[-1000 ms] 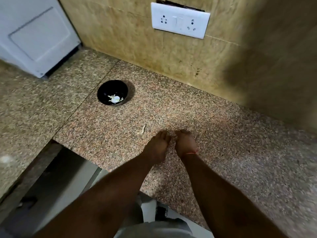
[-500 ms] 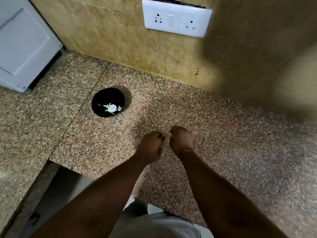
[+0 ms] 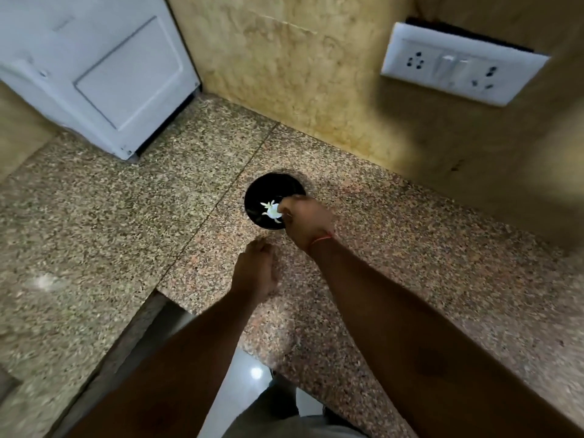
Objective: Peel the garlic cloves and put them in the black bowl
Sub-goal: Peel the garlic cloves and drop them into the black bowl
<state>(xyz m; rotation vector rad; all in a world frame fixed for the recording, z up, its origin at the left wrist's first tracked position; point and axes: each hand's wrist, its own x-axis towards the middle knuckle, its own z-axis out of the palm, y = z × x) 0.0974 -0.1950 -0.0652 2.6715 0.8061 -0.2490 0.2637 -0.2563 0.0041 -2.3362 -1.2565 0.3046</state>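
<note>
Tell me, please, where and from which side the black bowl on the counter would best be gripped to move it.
Probably the black bowl is best pinched at its far-left rim, coming from above on the left. It stands upright on the granite counter with that rim exposed, while the right hand covers its near-right side above the garlic. The left hand is nearest and appears free.

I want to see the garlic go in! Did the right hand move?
Yes. The right hand left the left hand and reached over the black bowl, farther along the granite counter.
</note>
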